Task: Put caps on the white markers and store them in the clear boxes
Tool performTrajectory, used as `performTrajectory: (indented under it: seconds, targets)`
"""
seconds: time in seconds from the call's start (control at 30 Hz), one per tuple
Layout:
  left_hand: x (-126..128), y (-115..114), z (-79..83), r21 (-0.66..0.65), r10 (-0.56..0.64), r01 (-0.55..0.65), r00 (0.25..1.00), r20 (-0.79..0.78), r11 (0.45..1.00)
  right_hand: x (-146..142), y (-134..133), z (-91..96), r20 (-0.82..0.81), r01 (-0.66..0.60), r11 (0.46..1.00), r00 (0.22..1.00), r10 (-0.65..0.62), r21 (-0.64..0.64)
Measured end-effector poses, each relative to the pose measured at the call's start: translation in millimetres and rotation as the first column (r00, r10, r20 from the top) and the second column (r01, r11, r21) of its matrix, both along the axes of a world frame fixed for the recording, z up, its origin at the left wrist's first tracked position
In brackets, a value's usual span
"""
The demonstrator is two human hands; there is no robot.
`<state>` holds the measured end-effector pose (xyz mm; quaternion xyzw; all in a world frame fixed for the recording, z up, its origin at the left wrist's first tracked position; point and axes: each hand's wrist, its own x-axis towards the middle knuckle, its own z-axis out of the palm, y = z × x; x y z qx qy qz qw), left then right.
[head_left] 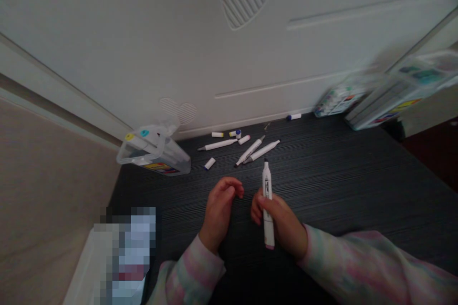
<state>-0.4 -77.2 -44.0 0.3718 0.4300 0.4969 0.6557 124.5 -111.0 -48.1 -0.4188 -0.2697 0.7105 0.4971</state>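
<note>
My right hand (pixel 282 221) is closed around a white marker (pixel 267 186), thumb on its barrel. The marker stands nearly upright, its dark chisel tip bare at the top and a pink end at the bottom. To its left, my left hand (pixel 221 207) is loosely curled above the table, fingers bent, with nothing visible in it. Beyond both hands lie several uncapped markers: one white marker (pixel 220 145) on the left, another marker (pixel 250 150) crossing close to a third marker (pixel 264 151). Loose caps lie around them, including a blue-ended cap (pixel 210 163) and a pink-ended cap (pixel 244 139).
A clear plastic case (pixel 171 152) with a few markers stands at the left. At the right are a packed marker set (pixel 339 98) and a larger clear case (pixel 386 100). A blue-tipped cap (pixel 294 116) lies by the white panel (pixel 250 66) behind the dark table (pixel 339 176).
</note>
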Motion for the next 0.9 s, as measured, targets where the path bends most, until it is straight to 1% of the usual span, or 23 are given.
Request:
performTrajectory:
  seconds: [0.1,0.17,0.23,0.3,0.47,0.6,0.67,0.77,0.9]
  targets:
    - [-9.2,6.0,-4.9,0.069,0.104,-0.098,0.99,-0.096,0.993,-0.3,1.2,2.5,-0.008,-0.023,1.0,1.0,0.023,-0.014]
    - [-13.6,9.1,-6.5,0.104,0.171,-0.155,0.969,-0.176,0.982,-0.4,1.6,3.0,-0.016,-0.026,1.0,1.0,0.026,-0.018]
    - [-15.4,10.6,-5.3,0.134,0.219,-0.19,0.939,-0.264,0.973,-0.8,1.8,2.2,-0.027,-0.021,1.0,0.999,0.02,-0.014]
    - [-14.7,10.8,-1.4,0.164,0.246,-0.2,0.904,-0.349,0.966,-1.5,1.8,0.3,-0.038,-0.015,1.0,0.999,0.014,-0.007]
    - [-9.5,9.2,8.6,0.228,0.27,-0.175,0.82,-0.505,0.958,-2.3,2.5,-4.8,-0.032,0.015,1.0,0.999,-0.015,0.022]
    - [-7.4,8.8,7.8,0.268,0.284,-0.151,0.763,-0.58,0.952,5.8,9.9,0.0,0.036,0.067,0.995,0.997,-0.07,0.068]
    - [-6.8,8.7,6.2,0.29,0.287,-0.13,0.737,-0.612,0.948,13.4,18.9,5.7,0.079,0.111,0.988,0.99,-0.12,0.106]
    - [-5.9,7.9,4.3,0.326,0.292,-0.086,0.695,-0.658,0.941,25.1,39.7,13.3,0.145,0.172,0.968,0.969,-0.2,0.183]
    - [-4.4,5.1,3.6,0.38,0.304,-0.01,0.62,-0.723,0.925,34.2,70.8,12.6,0.223,0.235,0.934,0.928,-0.298,0.268]
